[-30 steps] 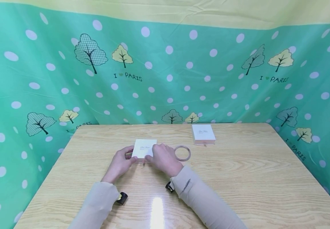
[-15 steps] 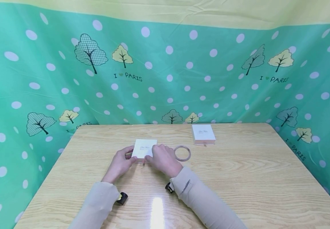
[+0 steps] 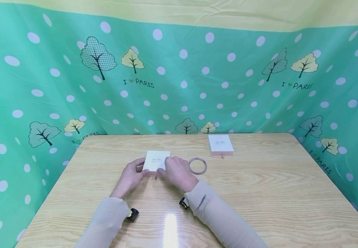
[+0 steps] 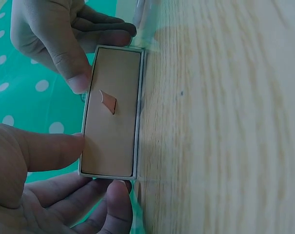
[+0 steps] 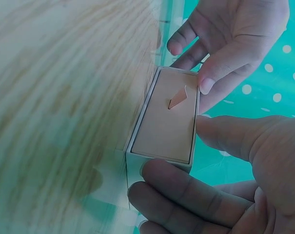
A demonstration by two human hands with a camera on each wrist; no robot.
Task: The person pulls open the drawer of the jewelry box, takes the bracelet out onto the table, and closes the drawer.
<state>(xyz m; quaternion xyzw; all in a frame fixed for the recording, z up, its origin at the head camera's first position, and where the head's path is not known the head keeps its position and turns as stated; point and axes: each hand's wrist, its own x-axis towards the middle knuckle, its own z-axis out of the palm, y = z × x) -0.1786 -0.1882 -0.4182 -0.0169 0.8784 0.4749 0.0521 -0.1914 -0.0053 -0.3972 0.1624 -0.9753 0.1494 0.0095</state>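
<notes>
A small white drawer box [image 3: 156, 160] with printed lettering on its top lies on the table between both hands. The left hand [image 3: 131, 176] grips its left side, thumb at the front top edge. On the opposite side the right hand [image 3: 179, 172] holds it, thumb likewise near the front edge and fingers along the side wall. In the left wrist view the drawer front [image 4: 110, 141] is pinkish tan and sits flush in the white sleeve, with a small ribbon tab [image 4: 108, 102] sticking out. The right wrist view shows the same drawer front [image 5: 162, 131], framed by both hands.
A translucent purplish bangle [image 3: 198, 166] lies flat just right of the right hand. Farther back stands a second white box [image 3: 221, 144] with a pink front. The wooden table [image 3: 275, 193] is backed by a green dotted curtain [image 3: 179, 86].
</notes>
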